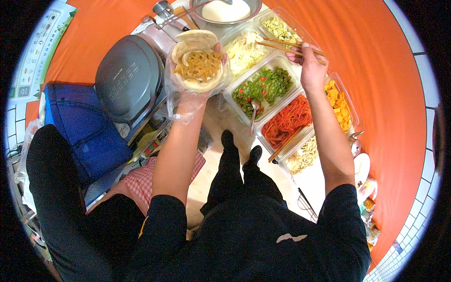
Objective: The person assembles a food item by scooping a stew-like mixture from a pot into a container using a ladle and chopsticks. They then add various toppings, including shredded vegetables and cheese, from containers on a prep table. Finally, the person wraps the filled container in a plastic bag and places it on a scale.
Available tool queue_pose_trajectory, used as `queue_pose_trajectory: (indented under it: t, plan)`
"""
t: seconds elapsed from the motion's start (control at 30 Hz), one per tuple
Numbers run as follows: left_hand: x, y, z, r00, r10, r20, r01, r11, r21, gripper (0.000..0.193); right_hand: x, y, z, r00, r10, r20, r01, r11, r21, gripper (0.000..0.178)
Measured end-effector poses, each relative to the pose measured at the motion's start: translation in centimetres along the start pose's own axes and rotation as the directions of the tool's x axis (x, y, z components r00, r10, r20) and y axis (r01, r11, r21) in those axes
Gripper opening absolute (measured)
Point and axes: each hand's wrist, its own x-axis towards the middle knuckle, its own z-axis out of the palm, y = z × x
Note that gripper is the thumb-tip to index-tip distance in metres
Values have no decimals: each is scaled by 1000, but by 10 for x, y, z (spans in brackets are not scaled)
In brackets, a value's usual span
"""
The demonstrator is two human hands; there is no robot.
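Filled bun sat in the left hand, left of the trays; fingers curled about it, clear plastic between. Seemed light, soft, brown filling liable to slide: best cupped underneath. Top half tipped away from wearer, long axis likewise. Hands apart; right hand gripped chopsticks, tips over pale shreds.

Wearing black short-sleeved shirt; pale irregular mark on front, yellow-orange streak on left sleeve; dark trousers, black shoes.

Wooden chopsticks in right hand
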Motion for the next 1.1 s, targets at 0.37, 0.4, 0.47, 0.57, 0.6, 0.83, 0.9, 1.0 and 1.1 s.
queue_pose_trajectory:
  t: [0.37,0.4,0.47,0.57,0.6,0.83,0.9,1.0,1.1]
  plan:
    - [28,-18,2,999,-45,-6,44,992,-119,65,-23,-139,31,932,-238,274,264,962,-62,29]
    - [29,-20,6,1000,-29,2,29,995,-92,62,-27,-142,37,929,-224,296,258,963,-81,29]
    - [29,-24,24,1000,-6,23,7,999,-34,56,-32,-139,46,914,-201,351,261,957,-131,28]
    - [32,-28,31,997,0,71,-1,1000,23,50,-36,-121,64,902,-62,428,144,976,-161,24]
    - [25,-32,44,999,-24,44,25,1000,0,51,-35,-116,66,900,-5,436,104,974,-202,22]
    - [17,-35,38,999,3,36,-1,999,-52,65,-53,-164,51,875,-51,482,186,954,-237,25]
    - [16,-37,41,999,-4,49,8,997,-77,67,-66,-142,47,841,-144,521,295,930,-219,23]
    - [16,-37,43,989,-17,148,34,992,-117,67,-76,-119,32,555,-336,761,720,652,-237,21]
    - [21,-35,31,975,-27,222,63,985,-159,67,-81,-115,26,547,-362,755,737,636,-229,21]
